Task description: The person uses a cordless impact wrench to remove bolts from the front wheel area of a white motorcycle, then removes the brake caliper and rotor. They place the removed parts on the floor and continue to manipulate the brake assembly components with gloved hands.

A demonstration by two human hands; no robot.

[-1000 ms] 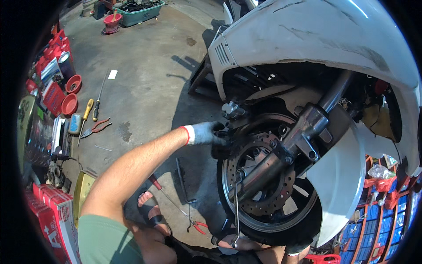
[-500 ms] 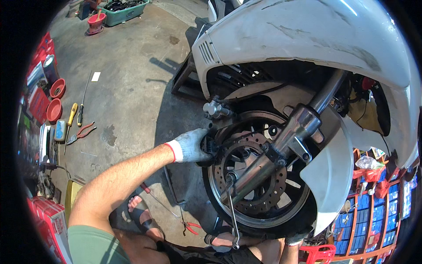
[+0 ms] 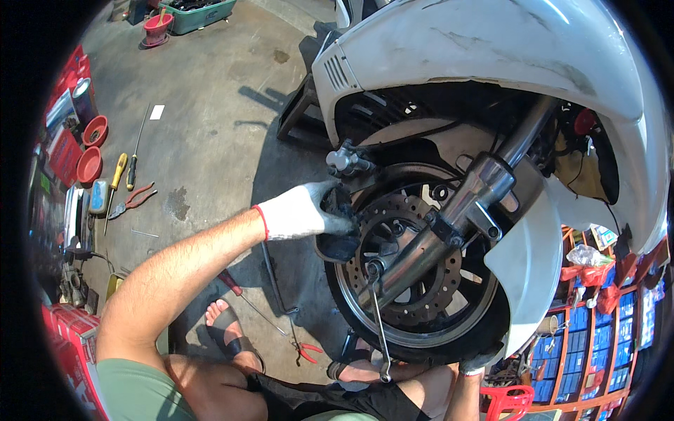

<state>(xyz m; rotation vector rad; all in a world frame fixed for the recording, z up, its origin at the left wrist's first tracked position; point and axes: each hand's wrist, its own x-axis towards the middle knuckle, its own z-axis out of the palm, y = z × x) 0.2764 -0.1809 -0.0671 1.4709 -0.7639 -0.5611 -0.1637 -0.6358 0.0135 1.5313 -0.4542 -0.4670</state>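
My left hand (image 3: 312,210), in a white glove with dark fingertips, is closed on a dark part (image 3: 337,240) beside the scooter's front wheel (image 3: 484,309). A silver fitting (image 3: 349,161) sits just above it. My gloved right hand (image 3: 476,365) is at the tyre's lower right; its fingers are hard to make out. The fork leg (image 3: 481,186) crosses the perforated brake disc (image 3: 439,291). A long wrench (image 3: 382,337) hangs at an angle from the axle area.
The white body panel (image 3: 484,42) overhangs the wheel. Screwdrivers (image 3: 121,170), pliers (image 3: 137,200), red bowls (image 3: 89,165) and boxes (image 3: 67,330) lie at left. An L-handled tool (image 3: 274,281) is on the concrete floor (image 3: 196,119). Blue bins (image 3: 576,344) stand at right.
My left hand has shifted a little up relative to the wheel, still holding the dark part. The view has also shifted, so the wheel and panel appear farther left.
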